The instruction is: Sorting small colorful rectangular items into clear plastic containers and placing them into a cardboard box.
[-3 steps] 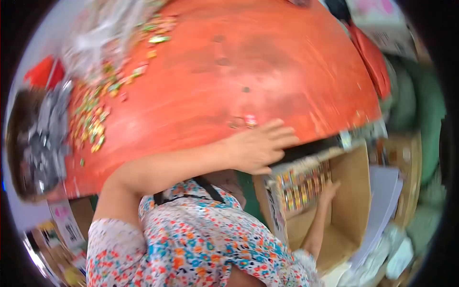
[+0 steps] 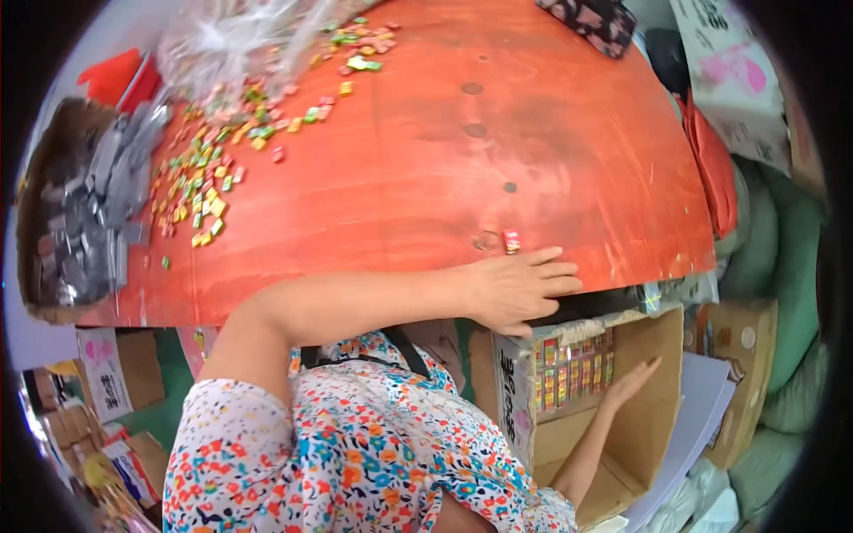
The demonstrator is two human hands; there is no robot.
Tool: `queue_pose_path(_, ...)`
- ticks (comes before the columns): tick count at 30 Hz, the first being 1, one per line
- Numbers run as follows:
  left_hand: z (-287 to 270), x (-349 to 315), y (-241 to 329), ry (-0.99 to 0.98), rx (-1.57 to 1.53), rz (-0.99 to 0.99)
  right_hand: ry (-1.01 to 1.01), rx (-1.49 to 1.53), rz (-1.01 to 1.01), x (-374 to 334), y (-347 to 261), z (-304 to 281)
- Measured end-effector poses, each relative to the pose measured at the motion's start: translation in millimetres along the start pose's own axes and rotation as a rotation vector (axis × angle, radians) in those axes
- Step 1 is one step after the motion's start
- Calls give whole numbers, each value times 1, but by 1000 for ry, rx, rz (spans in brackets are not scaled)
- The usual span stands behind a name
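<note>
My left hand (image 2: pixel 520 289) reaches across my body to the front edge of the red table (image 2: pixel 373 195). Its fingers are spread, palm down, and hold nothing. Just beyond it lies a small red wrapped piece (image 2: pixel 511 240). Down inside the open cardboard box (image 2: pixel 653 355) on my right is my right hand (image 2: pixel 631 386), fingers stretched out and nothing visible in them. Beside that hand, against the box's far left side, stand rows of small colourful packs (image 2: pixel 573 369) in clear wrap. A gap separates the right hand from the packs.
Small colourful wrapped pieces (image 2: pixel 209 191) are scattered on the table's left, beside a large clear plastic bag (image 2: pixel 240 53). A carton of grey plastic pieces (image 2: pixel 93 204) stands at the left edge. More cartons (image 2: pixel 742 382) and green sacks (image 2: pixel 791 258) crowd the right.
My right hand has moved away from the rows of packs, toward the box's right side, with its fingers straightened. My left hand stays spread at the table edge. The whole view has shifted slightly.
</note>
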State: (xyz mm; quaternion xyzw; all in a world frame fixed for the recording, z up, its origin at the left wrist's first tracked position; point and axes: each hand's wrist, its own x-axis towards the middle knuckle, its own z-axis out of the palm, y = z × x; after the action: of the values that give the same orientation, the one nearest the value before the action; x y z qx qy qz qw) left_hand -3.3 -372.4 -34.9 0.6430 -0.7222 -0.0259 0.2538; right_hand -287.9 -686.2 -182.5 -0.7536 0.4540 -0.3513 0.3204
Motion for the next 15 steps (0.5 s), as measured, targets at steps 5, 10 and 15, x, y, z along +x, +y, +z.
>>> queue_pose_path(5, 6, -14, -7, 143, -141, 15, -214, 343, -409, 17, -214, 61)
queue_pose_path(10, -34, -67, 11, 255, -29, -37, -598, 392, -679, -8, -334, 156)
queue_pose_path(15, -80, -183, 19, 149, 242, -641, -914, 94, -1082, -50, -439, 304)
